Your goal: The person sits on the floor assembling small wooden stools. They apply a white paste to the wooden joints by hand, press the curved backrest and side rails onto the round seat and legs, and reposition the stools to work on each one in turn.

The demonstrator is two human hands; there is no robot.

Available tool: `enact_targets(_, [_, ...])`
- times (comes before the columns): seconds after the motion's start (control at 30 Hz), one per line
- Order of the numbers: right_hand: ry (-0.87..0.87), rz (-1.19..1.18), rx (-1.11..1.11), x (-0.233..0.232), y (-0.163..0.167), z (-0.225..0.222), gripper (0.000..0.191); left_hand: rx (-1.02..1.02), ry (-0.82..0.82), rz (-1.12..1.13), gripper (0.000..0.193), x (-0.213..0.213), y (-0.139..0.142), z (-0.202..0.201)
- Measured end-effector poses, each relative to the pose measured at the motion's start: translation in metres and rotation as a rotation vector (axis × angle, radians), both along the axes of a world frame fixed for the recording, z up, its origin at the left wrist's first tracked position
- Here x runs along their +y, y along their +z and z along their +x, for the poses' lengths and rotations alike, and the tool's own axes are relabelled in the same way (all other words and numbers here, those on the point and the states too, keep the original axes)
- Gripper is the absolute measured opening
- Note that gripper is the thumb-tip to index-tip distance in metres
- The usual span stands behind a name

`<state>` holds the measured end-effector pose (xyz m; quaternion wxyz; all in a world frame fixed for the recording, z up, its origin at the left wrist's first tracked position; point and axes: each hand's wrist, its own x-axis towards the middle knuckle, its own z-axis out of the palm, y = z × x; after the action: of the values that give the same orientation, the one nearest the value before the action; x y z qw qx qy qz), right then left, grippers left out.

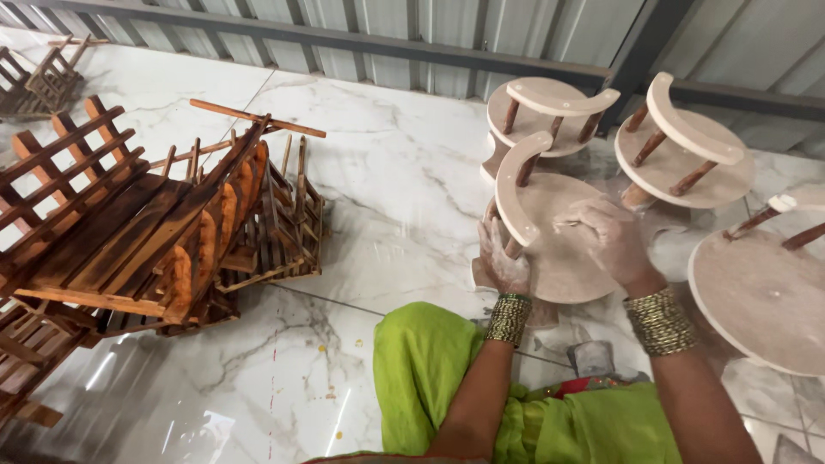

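A round wooden stool [559, 249] is gripped at its edge by the left hand [503, 262], fingers curled shut; the right hand [610, 236] is pressed flat on its disc. More stools [687, 155] stand at one o'clock, slatted racks [155, 232] at nine.

Pale beige round wooden stand [563, 249] with dark brown spindles, dusted whitish; left hand [501, 262] and right hand [612, 241] on it powdered white, gold bangles on both wrists, thin green band on the left. Below the stand, bright lime-green cloth [430, 369]. Left of the stand, burnt orange-brown slatted racks [146, 232] on white grey-veined marble floor [395, 180]
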<state>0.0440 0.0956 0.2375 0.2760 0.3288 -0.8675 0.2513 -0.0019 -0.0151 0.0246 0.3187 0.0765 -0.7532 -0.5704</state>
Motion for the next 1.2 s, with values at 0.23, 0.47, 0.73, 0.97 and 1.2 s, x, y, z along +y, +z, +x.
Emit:
enact_targets(0.23, [0.092,-0.075,-0.249,-0.055,0.001,-0.037,0.01,0.046,-0.081,0.126,0.08,0.0,0.002,-0.001])
enact_targets(0.47, [-0.15,-0.018,0.096,-0.052,-0.025,-0.145,0.008,0.076,-0.045,0.04,0.07,-0.002,0.004,-0.001])
enact_targets(0.73, [-0.708,-0.145,0.175,0.007,-0.019,-0.178,0.011,-0.001,-0.069,0.051,0.077,-0.003,0.004,0.003])
enact_targets(0.97, [-0.223,-0.279,-0.138,-0.025,-0.027,-0.177,0.015,-0.074,-0.074,0.072,0.074,-0.002,0.005,0.004])
enact_targets(1.2, [-0.438,-0.169,0.253,0.008,-0.026,-0.184,0.005,-0.008,-0.083,0.098,0.072,0.0,0.002,0.003])
